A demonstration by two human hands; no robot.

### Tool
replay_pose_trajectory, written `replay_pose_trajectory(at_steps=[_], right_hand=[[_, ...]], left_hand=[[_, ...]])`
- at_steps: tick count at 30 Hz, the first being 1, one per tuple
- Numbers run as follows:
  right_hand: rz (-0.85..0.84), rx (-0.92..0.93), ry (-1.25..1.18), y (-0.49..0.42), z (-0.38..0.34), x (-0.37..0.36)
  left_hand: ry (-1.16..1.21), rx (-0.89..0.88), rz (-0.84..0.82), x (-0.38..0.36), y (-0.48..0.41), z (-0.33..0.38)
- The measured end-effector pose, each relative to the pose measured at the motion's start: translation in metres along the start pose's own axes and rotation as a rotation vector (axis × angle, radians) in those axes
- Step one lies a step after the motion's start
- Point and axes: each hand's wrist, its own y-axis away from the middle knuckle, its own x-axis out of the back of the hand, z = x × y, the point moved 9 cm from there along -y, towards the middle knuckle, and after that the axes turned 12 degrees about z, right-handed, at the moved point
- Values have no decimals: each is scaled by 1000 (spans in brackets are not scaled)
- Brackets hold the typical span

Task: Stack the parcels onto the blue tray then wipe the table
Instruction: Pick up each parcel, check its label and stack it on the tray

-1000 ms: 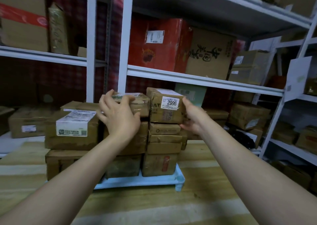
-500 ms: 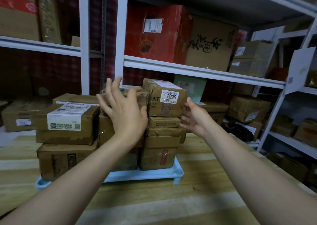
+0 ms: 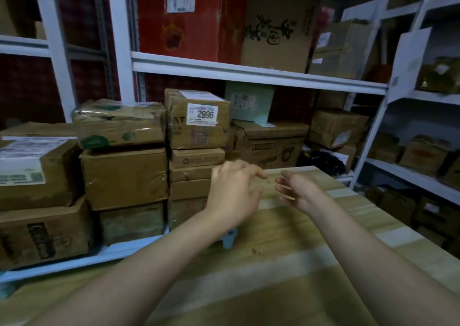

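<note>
Hovering above the tabletop [image 3: 273, 276], left hand [image 3: 231, 193] and right hand [image 3: 298, 193] are empty, fingers [image 3: 256, 174] loosely spread. Parcels [image 3: 124, 179] stand stacked on the blue tray [image 3: 74, 261], left of the fingers. Stacking looks done; wiping next calls for something to wipe with.

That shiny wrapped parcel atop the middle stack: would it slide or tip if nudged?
Probably slides easily: the wrapped parcel is covered in glossy film. Unlikely to tip, lying flat and wide on the box below. Its rumpled corners suggest some give.
</note>
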Motion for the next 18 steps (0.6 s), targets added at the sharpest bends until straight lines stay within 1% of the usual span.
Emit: replay_pose_trajectory(at_steps=[2,5,7,9,11,13,15,18], right_hand=[[0,12,15,-14,12,5],[-20,43,41,-34,25,4],[-39,55,56,-47,31,-3],[-71,54,33,-61,35,-15],[-105,58,32,-76,36,-29],[-149,59,44,-87,33,-46],[-197,52,50,-98,32,-64],[-271,58,71,-118,34,-89]], left_hand=[[-12,67,-118,-36,2,-6],[10,217,-186,-79,-6,-22],[36,366,-198,-103,-16,-37],[72,582,-176,-126,-25,-57],[107,821,-107,-146,-29,-80],[134,996,6,-163,-31,-100],[166,1089,129,-176,-33,-115],[207,1171,303,-188,-37,-138]])
